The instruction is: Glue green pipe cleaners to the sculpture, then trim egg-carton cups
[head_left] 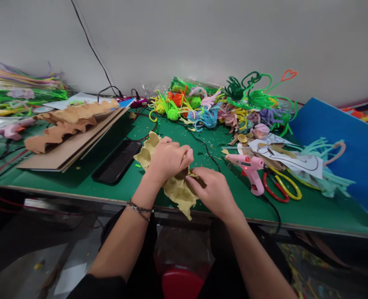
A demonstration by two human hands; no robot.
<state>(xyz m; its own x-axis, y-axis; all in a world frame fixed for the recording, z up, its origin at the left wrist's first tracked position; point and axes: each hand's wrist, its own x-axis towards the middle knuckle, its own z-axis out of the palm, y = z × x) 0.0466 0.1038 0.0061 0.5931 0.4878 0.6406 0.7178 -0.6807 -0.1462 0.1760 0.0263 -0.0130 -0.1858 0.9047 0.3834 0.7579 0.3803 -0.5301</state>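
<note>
A yellowish piece of egg carton [181,192] with a ragged edge is held over the front of the green table. My left hand [168,160] lies across its upper part, fingers curled round it, hiding the middle of the carton. On the carton's right side, my right hand [213,189] pinches the edge between thumb and fingers, close to the left fingertips. To the right of my hands a pink glue gun [249,168] lies on the table, a small red light showing on it. Scissors [282,187] with red and yellow handles lie beside it.
A black phone [117,162] lies left of my hands. Further left, brown egg-carton strips [59,133] rest on cardboard sheets [47,162]. Colourful pipe-cleaner shapes [209,114] are heaped along the wall. A blue board [336,141] leans at right, near paper cutouts [283,155]. Cables cross the green table [171,128].
</note>
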